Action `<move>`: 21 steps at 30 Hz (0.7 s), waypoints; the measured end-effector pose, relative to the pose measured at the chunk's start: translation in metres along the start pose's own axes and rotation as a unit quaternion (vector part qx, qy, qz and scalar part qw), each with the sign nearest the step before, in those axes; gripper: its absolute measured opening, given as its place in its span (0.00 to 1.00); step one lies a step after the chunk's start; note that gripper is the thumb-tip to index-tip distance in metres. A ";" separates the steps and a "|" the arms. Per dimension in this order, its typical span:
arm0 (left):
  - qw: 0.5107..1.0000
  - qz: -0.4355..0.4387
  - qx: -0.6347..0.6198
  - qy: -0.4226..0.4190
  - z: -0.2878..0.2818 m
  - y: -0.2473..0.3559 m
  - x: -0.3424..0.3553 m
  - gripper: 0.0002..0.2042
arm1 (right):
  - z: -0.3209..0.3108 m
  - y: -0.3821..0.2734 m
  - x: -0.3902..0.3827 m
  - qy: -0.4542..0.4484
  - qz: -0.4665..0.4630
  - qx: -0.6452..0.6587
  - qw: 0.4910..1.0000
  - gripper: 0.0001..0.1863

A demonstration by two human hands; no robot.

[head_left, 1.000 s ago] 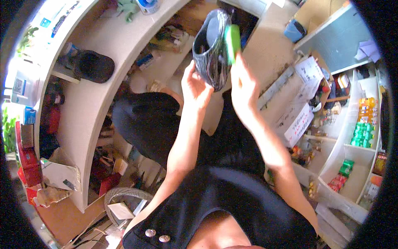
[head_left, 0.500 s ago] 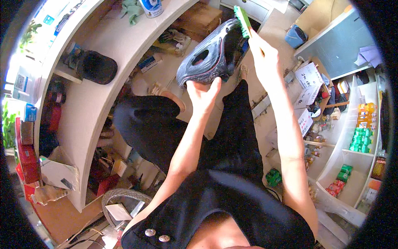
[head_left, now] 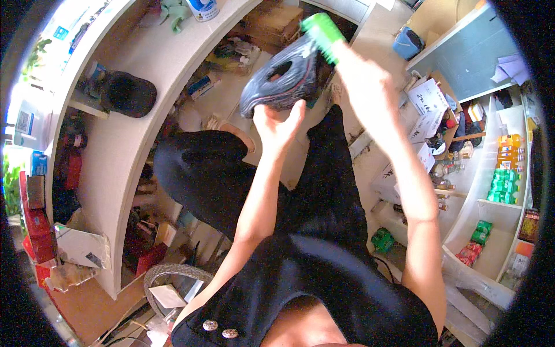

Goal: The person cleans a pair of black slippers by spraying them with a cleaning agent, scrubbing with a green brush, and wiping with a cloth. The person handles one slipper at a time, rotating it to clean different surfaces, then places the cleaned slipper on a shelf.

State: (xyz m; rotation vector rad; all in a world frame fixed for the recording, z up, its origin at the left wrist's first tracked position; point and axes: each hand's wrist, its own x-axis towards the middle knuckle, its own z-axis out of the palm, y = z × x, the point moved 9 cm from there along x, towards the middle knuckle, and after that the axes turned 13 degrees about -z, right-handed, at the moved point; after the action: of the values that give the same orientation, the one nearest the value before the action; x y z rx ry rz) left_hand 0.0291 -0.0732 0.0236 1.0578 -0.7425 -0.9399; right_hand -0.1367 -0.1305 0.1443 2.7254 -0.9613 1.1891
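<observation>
My left hand (head_left: 280, 124) grips a dark grey shoe (head_left: 283, 84) from its near end, thumb and fingers on opposite sides. The shoe is held in the air above my knees, with a dark oval opening in its side and a thin reddish line along it. In my right hand (head_left: 370, 84) is a green brush (head_left: 322, 34), its bristles against or close to the shoe's far end. The right hand and the brush are smeared by motion, so I cannot tell whether they touch.
A pale curved counter (head_left: 191, 52) runs along the left, with a black rounded object (head_left: 130, 93) in its recess. At the right stand white shelves (head_left: 497, 231) with bottles and cans. A blue bin (head_left: 407, 43) stands at the far right, and a tyre (head_left: 165, 274) is at the lower left.
The brush has moved left and toward me over the shoe's far end, turning its green back into view. The shoe has tilted and shifted slightly left.
</observation>
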 end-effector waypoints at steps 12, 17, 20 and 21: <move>0.996 -0.039 -0.078 0.002 -0.004 -0.012 0.003 0.20 | 0.037 -0.045 -0.028 -0.263 -0.009 -0.059 0.963 0.12; 0.925 -0.217 -0.311 0.019 0.005 -0.060 0.010 0.37 | 0.054 -0.035 -0.038 -0.237 0.004 -0.142 0.961 0.17; 0.771 -0.125 -0.522 -0.343 0.013 -0.038 0.018 0.42 | 0.061 -0.041 -0.037 -0.177 -0.029 -0.132 0.975 0.23; 0.777 -0.136 -0.523 -0.322 0.013 -0.041 0.021 0.42 | 0.062 -0.035 -0.034 -0.164 -0.011 -0.141 0.976 0.23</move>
State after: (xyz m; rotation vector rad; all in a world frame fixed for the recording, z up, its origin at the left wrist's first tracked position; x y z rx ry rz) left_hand 0.0153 -0.1050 -0.0093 -0.1989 -0.4549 -1.7204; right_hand -0.0948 -0.0994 0.0850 2.7331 -1.0322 0.5511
